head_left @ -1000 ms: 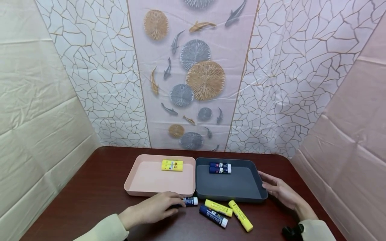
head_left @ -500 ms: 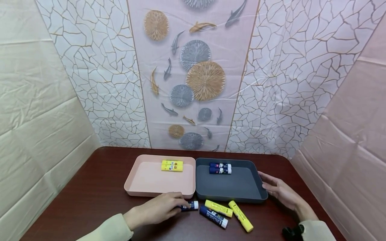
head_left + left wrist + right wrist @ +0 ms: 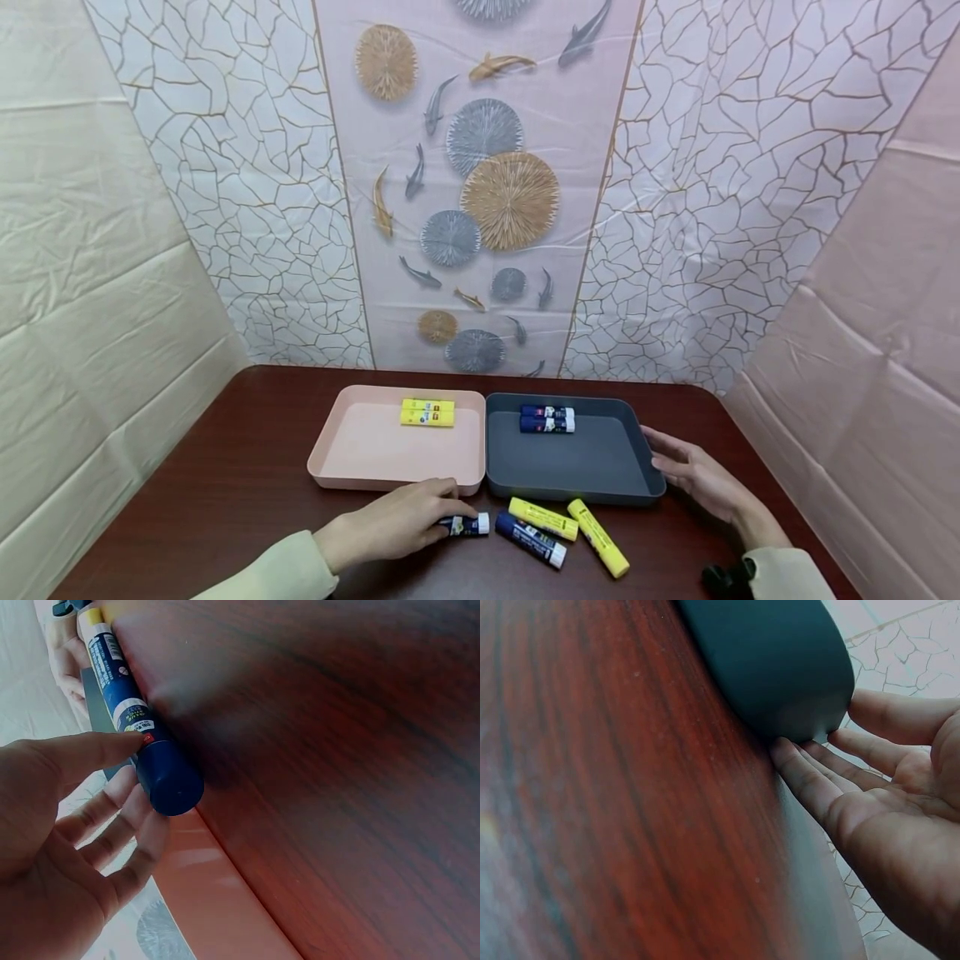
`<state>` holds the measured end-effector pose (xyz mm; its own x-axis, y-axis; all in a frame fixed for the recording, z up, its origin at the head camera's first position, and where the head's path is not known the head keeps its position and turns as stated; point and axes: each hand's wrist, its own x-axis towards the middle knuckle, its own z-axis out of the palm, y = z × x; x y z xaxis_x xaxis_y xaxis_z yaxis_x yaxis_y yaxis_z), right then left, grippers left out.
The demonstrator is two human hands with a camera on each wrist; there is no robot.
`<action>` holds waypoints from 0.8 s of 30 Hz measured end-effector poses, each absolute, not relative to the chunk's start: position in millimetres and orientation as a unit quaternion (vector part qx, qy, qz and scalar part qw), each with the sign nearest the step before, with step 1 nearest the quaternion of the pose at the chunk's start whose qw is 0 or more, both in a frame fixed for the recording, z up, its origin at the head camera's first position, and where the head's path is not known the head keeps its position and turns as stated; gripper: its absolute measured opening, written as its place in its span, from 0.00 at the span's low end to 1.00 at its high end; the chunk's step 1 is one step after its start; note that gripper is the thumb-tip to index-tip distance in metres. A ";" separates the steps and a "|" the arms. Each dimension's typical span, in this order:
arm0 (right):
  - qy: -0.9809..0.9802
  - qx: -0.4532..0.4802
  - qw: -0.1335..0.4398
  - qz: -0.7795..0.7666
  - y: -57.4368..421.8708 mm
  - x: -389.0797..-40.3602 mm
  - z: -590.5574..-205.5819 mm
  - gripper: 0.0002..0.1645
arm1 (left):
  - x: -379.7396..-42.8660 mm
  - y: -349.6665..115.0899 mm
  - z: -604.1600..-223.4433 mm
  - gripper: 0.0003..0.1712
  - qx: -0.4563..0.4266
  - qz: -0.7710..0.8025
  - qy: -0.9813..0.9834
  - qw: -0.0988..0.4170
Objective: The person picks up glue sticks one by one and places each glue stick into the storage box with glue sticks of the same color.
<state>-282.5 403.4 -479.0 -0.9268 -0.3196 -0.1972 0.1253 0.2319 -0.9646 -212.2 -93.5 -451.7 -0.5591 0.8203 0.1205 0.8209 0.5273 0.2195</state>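
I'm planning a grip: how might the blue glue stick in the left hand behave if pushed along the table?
The blue glue stick would probably roll if pushed crosswise, since its end looks round. Its straight outline suggests it is stiff. Its smooth-looking surface may be slightly slippery.

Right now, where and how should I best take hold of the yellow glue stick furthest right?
Probably pinch the rightmost yellow glue stick across its middle, from above: it lies flat and slanted, and its round barrel could roll if nudged. Keep clear of its far end, where the neighbouring yellow stick sits close.
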 end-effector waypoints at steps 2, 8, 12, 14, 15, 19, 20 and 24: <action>0.765 -0.062 0.179 -0.616 403.4 -282.1 -479.1 0.46 | -211.3 -93.8 -452.0 0.26 -0.454 -0.137 -0.880 -0.018; 0.765 -0.060 0.182 -0.615 403.5 -281.6 -480.0 0.46 | -209.5 -93.9 -452.9 0.24 -0.415 -0.171 -0.890 -0.075; 0.763 -0.064 0.186 -0.615 403.3 -281.3 -479.8 0.46 | -210.5 -95.0 -455.2 0.24 -0.424 -0.174 -0.886 -0.070; 0.763 -0.061 0.186 -0.616 403.0 -281.5 -479.5 0.46 | -211.2 -96.5 -456.0 0.24 -0.430 -0.174 -0.884 -0.062; 0.763 -0.062 0.186 -0.616 402.7 -281.6 -479.1 0.46 | -211.6 -97.2 -456.0 0.24 -0.434 -0.174 -0.882 -0.057; 0.769 -0.063 0.184 -0.609 401.8 -282.2 -477.7 0.45 | -212.6 -100.2 -451.5 0.24 -0.439 -0.180 -0.879 -0.048; 0.770 -0.061 0.182 -0.608 401.6 -282.4 -477.6 0.45 | -212.6 -100.7 -449.1 0.24 -0.437 -0.184 -0.879 -0.049; 0.771 -0.054 0.182 -0.608 400.5 -283.2 -477.8 0.46 | -213.5 -102.7 -437.2 0.25 -0.423 -0.206 -0.880 -0.061</action>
<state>-283.2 400.5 -477.8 -0.9282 -0.3037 -0.2149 0.1383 0.2545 -0.9571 -213.5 -102.7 -437.2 -0.6347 0.7699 0.0670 0.7198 0.5574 0.4136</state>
